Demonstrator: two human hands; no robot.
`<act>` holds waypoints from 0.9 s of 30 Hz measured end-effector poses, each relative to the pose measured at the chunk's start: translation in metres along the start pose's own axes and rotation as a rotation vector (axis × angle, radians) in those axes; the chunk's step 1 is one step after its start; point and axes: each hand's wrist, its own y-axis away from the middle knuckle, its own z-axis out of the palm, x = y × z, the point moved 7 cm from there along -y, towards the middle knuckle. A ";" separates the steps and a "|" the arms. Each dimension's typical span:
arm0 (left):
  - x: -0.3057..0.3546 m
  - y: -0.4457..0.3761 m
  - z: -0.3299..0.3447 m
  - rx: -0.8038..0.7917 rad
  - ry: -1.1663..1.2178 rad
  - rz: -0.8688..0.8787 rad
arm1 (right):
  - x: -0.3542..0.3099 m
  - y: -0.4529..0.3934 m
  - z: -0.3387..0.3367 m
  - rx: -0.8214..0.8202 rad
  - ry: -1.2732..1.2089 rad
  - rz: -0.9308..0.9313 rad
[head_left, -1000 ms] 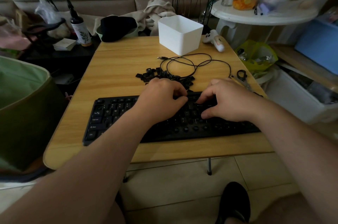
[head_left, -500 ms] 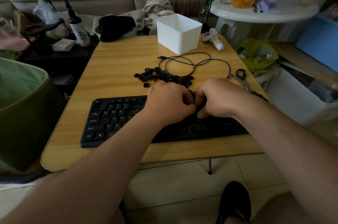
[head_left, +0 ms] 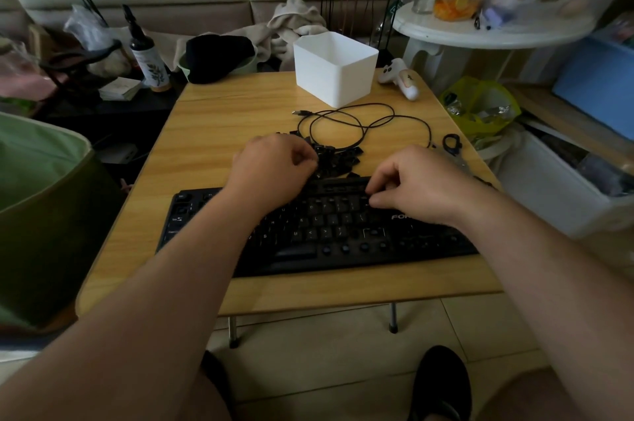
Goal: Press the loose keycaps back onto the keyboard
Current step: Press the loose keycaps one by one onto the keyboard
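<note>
hands at the keycap pile and the top row

head view: the black keyboard [head_left: 319, 231] lies at the near edge of the wooden table [head_left: 212, 132], the loose keycaps [head_left: 338, 159] heaped just behind it. the left hand [head_left: 271, 163] is curled over the pile; whether it holds a cap i cannot tell. the right hand [head_left: 411, 183] has bent fingertips on the keyboard's top row. the white bin [head_left: 334, 68] stands behind; its contents are hidden.
</note>
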 end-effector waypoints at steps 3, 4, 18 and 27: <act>-0.022 -0.006 -0.016 0.028 -0.009 -0.053 | 0.002 0.000 0.005 -0.004 -0.008 0.015; -0.026 -0.007 -0.018 0.023 -0.003 -0.056 | 0.003 0.000 0.006 -0.014 -0.007 0.021; 0.009 -0.010 0.003 -0.093 0.035 0.105 | -0.015 -0.035 0.003 0.072 0.086 0.042; 0.023 -0.002 0.016 -0.205 0.058 0.156 | -0.013 -0.050 0.026 -0.090 0.098 0.074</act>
